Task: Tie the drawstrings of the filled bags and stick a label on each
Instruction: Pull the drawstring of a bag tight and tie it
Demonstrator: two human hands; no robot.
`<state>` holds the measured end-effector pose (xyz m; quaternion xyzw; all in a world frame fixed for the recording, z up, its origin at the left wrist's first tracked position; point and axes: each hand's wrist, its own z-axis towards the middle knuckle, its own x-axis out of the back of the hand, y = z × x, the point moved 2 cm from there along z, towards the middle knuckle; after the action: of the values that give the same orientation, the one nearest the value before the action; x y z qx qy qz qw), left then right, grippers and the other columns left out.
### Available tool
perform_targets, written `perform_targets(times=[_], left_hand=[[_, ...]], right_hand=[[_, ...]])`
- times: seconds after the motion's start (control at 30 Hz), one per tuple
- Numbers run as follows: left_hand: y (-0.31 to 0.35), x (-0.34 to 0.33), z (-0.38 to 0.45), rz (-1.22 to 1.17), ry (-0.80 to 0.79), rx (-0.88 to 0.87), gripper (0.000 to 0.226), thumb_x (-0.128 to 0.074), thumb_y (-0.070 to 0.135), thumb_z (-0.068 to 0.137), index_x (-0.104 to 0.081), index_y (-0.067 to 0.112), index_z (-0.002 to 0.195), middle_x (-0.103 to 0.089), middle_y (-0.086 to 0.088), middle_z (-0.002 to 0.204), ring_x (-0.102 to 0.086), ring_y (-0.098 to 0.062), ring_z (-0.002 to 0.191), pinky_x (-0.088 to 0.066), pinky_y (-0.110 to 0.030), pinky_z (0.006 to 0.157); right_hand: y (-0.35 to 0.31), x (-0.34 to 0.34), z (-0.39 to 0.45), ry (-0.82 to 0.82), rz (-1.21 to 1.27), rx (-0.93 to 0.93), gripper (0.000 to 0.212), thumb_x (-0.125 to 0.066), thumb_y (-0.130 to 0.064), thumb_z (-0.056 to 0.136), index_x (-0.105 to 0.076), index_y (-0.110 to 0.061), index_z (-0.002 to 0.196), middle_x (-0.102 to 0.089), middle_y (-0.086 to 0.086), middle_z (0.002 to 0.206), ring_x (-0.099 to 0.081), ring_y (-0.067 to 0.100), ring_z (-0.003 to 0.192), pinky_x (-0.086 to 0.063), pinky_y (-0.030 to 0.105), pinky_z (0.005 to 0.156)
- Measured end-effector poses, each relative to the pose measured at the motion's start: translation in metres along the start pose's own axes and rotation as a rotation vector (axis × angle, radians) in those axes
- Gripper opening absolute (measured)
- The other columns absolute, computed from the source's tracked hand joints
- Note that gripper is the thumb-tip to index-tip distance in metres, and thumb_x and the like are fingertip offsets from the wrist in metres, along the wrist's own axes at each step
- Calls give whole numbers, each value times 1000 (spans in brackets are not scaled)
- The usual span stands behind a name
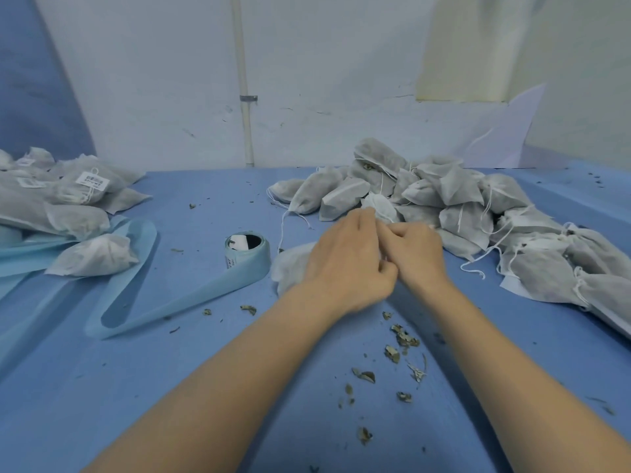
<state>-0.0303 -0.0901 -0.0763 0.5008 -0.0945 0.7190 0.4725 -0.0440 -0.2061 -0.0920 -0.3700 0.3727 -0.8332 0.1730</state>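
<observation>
From the head cam, you're bunching both hands together over one bag (290, 264) in the middle of the blue table (170, 387), left hand (345, 264) and right hand (413, 250) touching, fingers curled in like you're working its drawstring. So I'd say you're sitting in the tying step, label not on yet. Next you'll be needing a sticker off the label roll (246, 251) just left of your hands. Untied pile (461, 213) is waiting on the right, labelled bags (78, 189) stacking up far left. The knot itself is hiding under your fingers and the hands look a bit blurred, so can't tell whether it's cinched.
</observation>
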Motion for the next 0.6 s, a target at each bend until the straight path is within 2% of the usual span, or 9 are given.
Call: perform_targets(times=[0.1,0.2,0.3,0.4,0.5,0.6], left_hand=[[2,-3,3,-19,-25,46,52,-50,26,87,-31,11,133,-49,-9,125,-54,-32,104,-40,-36,76],[-3,-4,2,18,-2,68,50,-45,24,90,-29,11,135,-58,-9,109,-56,-33,99,-33,-33,69],[-7,-1,-1,47,24,98,41,-42,29,89,-35,13,125,-54,-4,86,-57,-31,88,-30,-33,63],[-10,2,-5,100,39,94,33,-42,44,89,-50,19,109,-52,0,84,-53,-26,84,-32,-32,65],[-17,1,-9,144,28,92,33,-35,44,97,-58,21,99,-49,0,82,-55,-26,86,-33,-31,66],[-24,2,-10,98,35,126,31,-31,36,101,-54,16,95,-49,-1,86,-54,-28,90,-36,-33,69]], right_hand=[[2,1,1,-38,124,-15,59,-58,-32,91,-31,-19,40,-28,-12,34,-27,7,36,-24,15,39],[3,0,1,-76,133,-4,63,-57,-31,92,-28,-22,37,-27,-13,33,-27,6,35,-24,14,39],[1,-3,0,-36,65,33,57,-55,-29,92,-37,-15,40,-39,-9,36,-36,6,40,-31,17,45],[1,-2,1,4,68,-8,52,-55,-31,91,-49,-4,47,-52,2,46,-43,7,48,-35,17,51],[1,0,1,-25,107,-68,49,-54,-33,90,-56,-7,49,-54,-8,44,-43,6,48,-35,14,49],[0,-3,0,-53,142,-149,51,-55,-37,87,-52,-19,39,-52,-6,48,-40,8,46,-34,22,51]])
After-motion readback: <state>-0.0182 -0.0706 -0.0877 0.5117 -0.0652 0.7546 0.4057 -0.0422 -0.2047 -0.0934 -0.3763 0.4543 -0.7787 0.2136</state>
